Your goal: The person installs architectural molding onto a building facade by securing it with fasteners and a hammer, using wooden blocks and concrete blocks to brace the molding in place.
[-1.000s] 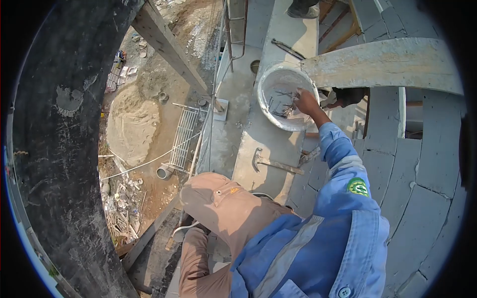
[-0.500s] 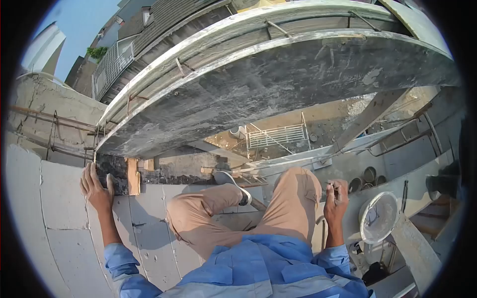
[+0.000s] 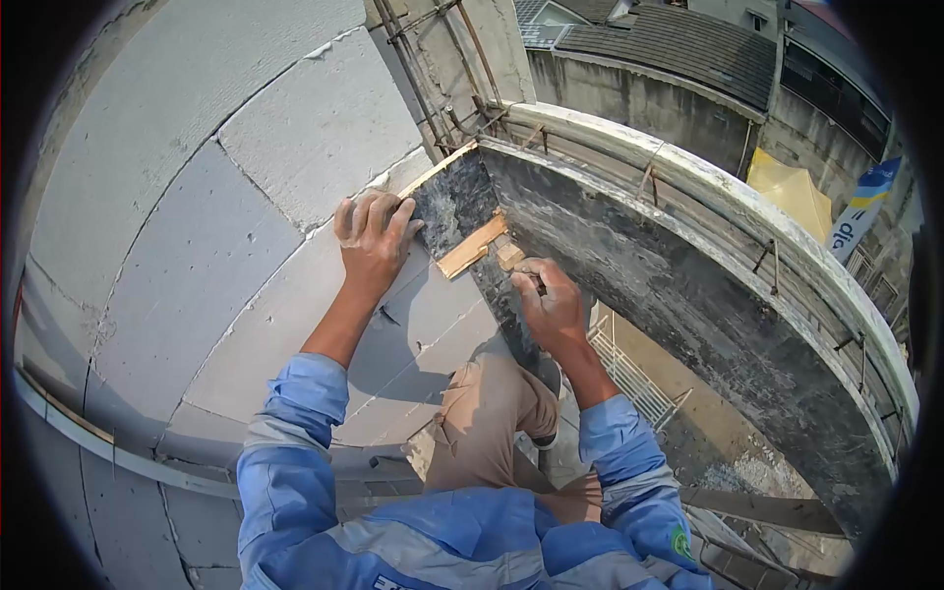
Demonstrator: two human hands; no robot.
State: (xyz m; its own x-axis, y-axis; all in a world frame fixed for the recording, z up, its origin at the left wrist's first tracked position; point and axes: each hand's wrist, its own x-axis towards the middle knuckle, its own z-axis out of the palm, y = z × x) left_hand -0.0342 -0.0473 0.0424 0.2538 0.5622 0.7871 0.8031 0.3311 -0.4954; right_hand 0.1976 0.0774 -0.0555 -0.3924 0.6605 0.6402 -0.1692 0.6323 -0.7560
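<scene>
A short, scuffed black board (image 3: 454, 202), its upper edge showing pale raw wood, carries a light wooden strip (image 3: 472, 247) along its lower edge; a small wooden block (image 3: 509, 256) sits just beside the strip's right end.

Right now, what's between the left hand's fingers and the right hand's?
Head view: a light wooden strip, a small wood block and part of the dark panel lie between the left fingers and right fingers.
</scene>
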